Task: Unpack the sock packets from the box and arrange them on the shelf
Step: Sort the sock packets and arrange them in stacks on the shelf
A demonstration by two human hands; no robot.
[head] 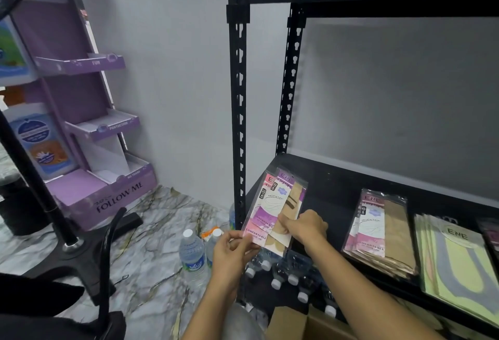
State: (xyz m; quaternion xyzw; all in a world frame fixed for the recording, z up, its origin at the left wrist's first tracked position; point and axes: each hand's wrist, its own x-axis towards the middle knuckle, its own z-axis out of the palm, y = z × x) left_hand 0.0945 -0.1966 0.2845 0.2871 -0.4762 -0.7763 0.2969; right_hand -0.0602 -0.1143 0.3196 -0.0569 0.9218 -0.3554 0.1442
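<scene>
Sock packets [275, 210] are pinched by the fingers of left hand [232, 248] and right hand [305, 225] at the shelf [337, 186] edge. Water bottles [191, 256] stand below.

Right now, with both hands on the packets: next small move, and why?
Probably push the packets further onto the shelf, left of the stack: left hand pinches their lower corner, right hand grips them, and their lower ends overhang its front edge.
</scene>
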